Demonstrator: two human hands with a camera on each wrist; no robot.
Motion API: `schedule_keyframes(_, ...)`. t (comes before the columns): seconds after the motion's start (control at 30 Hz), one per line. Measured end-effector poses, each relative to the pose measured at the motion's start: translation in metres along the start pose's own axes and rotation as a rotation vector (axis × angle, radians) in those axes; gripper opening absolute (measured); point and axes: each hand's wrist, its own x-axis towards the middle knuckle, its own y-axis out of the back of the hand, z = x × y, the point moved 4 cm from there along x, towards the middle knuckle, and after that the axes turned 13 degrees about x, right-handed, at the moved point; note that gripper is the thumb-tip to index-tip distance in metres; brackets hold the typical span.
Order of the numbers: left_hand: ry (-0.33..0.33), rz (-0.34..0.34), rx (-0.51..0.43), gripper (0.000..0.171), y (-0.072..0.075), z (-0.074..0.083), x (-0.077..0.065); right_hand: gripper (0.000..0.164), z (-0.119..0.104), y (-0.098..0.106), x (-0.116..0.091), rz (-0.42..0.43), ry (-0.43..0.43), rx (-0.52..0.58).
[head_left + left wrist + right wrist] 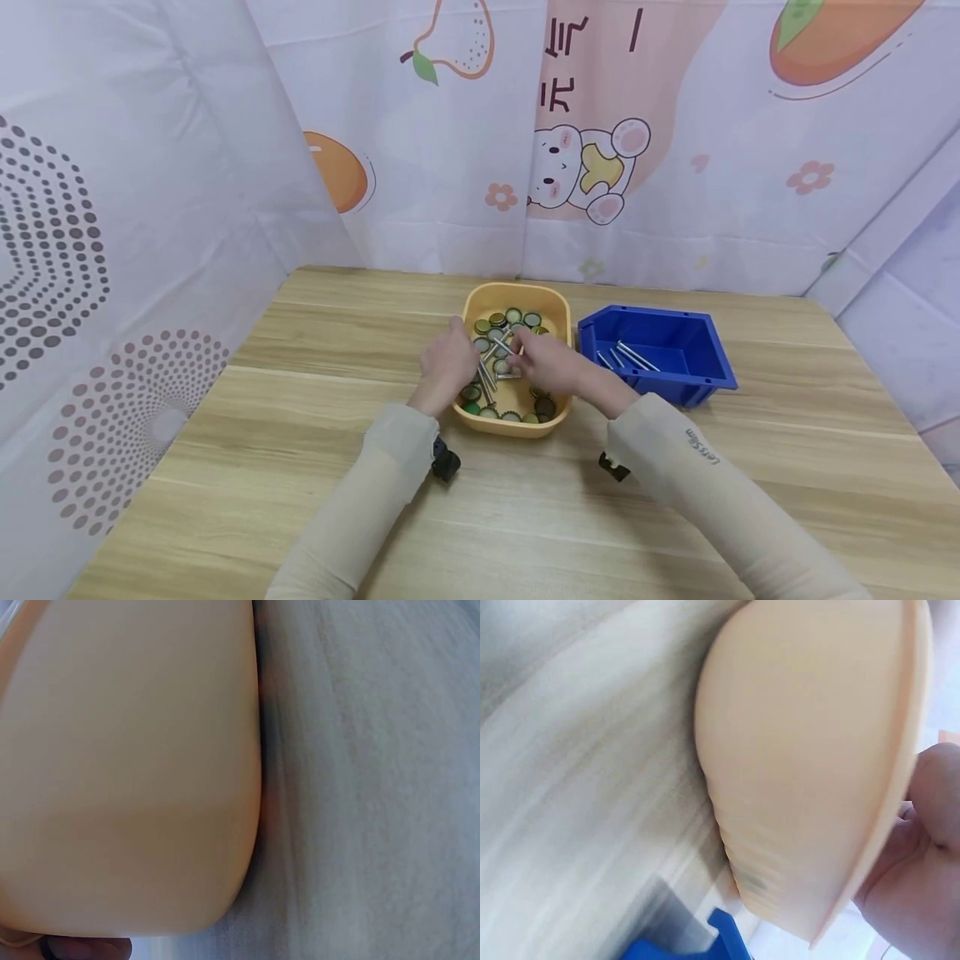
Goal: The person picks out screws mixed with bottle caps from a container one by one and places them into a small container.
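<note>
A yellow basin [516, 428] holds bottle caps [481, 327] and several long silver screws. My right hand [551, 362] reaches over the basin's right side, and its thumb and fingertips pinch a screw [502, 345]. At the left side, my left hand [450, 360] reaches over the rim, its fingertips on a small bunch of screws [486, 383] that slants down from them; the hand itself hides most of this grip. The left wrist view is mostly the basin's outer wall [135, 750]. In the right wrist view, the right hand [922, 862] is partly hidden behind the rim.
A blue bin [697, 354] with several silver screws [633, 357] in it stands just right of the basin. Both are on a wooden table [315, 367]. A printed curtain [442, 167] hangs behind the table, and another sheet [187, 250] hangs at the left.
</note>
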Motion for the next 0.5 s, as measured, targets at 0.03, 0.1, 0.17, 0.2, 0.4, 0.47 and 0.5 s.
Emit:
schedule_keyframes(0.03, -0.001, -0.003, 0.000, 0.026, 0.000, 0.000, 0.000, 0.014, 0.000, 0.002, -0.001, 0.000, 0.006, 0.015)
schedule_keyframes(0.1, -0.002, -0.007, 0.004, 0.027, 0.000, 0.000, 0.000, 0.012, -0.001, 0.007, -0.002, 0.004, 0.026, 0.030)
schedule_keyframes(0.17, -0.001, -0.011, 0.008, 0.026, 0.000, 0.000, 0.000, 0.012, -0.001, 0.011, -0.003, 0.012, 0.039, 0.033)
schedule_keyframes(0.2, 0.000, -0.014, 0.007, 0.026, 0.000, 0.000, 0.000, 0.013, -0.001, 0.013, -0.003, 0.013, 0.039, 0.037)
schedule_keyframes(0.4, 0.002, -0.017, 0.006, 0.025, -0.001, 0.000, 0.000, 0.016, 0.000, 0.021, -0.007, 0.007, 0.031, 0.077)
schedule_keyframes(0.47, 0.001, -0.015, 0.007, 0.025, -0.001, -0.001, 0.001, 0.016, 0.000, 0.023, -0.008, -0.003, 0.022, 0.102)
schedule_keyframes(0.5, 0.002, -0.014, 0.007, 0.024, -0.001, -0.001, 0.001, 0.017, 0.001, 0.025, -0.009, -0.007, 0.016, 0.114)
